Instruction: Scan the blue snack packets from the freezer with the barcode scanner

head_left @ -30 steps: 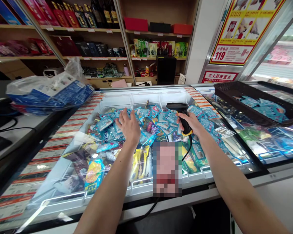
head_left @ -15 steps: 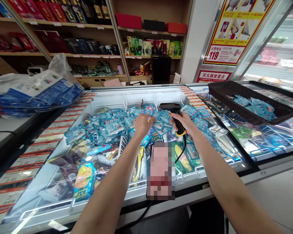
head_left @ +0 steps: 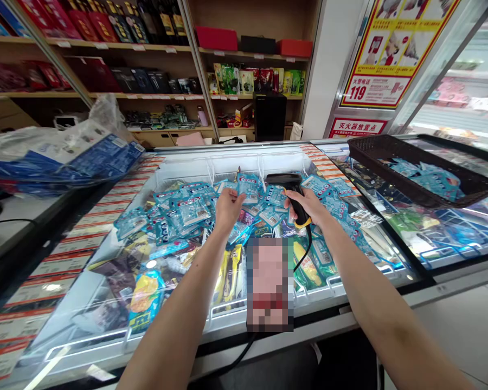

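Observation:
My left hand (head_left: 228, 208) pinches the edge of a small blue packet (head_left: 249, 190), which stands tilted up above the others. My right hand (head_left: 307, 205) is wrapped round the handle of a black and yellow barcode scanner (head_left: 284, 180). Its head points left, over the packets, and a black cable runs down from the handle. Many more blue packets (head_left: 189, 211) lie in a loose heap on the freezer's glass top (head_left: 174, 325) on both sides of my hands. Nearer to me, between my forearms, lies a phone-like slab (head_left: 270, 284), its face blurred out.
At the right, a dark brown basket (head_left: 435, 197) holds several blue packets. A plastic bag with blue packaging (head_left: 65, 154) sits at the left. Price labels (head_left: 61, 265) line the freezer's left edge. Shelves with boxes and bottles (head_left: 146, 70) stand behind, beside a wall poster (head_left: 394, 54).
My left hand has drawn back slightly to the left and now holds up a packet from the heap. My right hand and the scanner have hardly moved.

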A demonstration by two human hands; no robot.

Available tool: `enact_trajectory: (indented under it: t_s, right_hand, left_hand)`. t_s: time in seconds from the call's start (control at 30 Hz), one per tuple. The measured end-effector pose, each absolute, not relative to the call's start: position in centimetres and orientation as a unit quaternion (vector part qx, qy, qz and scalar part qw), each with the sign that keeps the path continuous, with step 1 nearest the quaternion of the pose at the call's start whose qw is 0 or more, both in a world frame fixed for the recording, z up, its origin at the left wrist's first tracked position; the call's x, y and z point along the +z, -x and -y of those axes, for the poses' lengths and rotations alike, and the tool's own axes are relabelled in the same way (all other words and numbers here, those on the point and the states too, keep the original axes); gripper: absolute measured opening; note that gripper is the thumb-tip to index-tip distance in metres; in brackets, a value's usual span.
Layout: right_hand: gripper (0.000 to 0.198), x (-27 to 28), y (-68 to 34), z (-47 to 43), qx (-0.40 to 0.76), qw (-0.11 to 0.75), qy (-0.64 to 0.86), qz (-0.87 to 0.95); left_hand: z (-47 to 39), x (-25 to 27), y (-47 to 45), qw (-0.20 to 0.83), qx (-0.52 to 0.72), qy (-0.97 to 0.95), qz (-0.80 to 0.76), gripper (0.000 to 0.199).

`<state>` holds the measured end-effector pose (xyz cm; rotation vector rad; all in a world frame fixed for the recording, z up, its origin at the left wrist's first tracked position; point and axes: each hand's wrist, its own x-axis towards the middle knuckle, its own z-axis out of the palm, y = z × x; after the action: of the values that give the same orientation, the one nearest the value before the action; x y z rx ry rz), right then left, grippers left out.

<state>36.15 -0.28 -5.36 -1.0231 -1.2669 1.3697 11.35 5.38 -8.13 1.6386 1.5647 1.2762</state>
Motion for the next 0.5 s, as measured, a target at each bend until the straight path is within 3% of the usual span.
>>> enact_trajectory:
  t_s: [0.27,0.5]
  right_hand:
    - [0.038,-5.3,-35.9,0.6,0.55,0.477,0.419,0.542]
    - [0.037,-4.8,-35.7,1.2,0.543,0.434,0.429,0.577]
  left_hand:
    - [-4.7,-9.0,-9.8,0.395,0.596,-0.481,-0.508,0.041]
    - [-4.2,-8.4,-10.0,0.417,0.642,-0.436,-0.472,0.034]
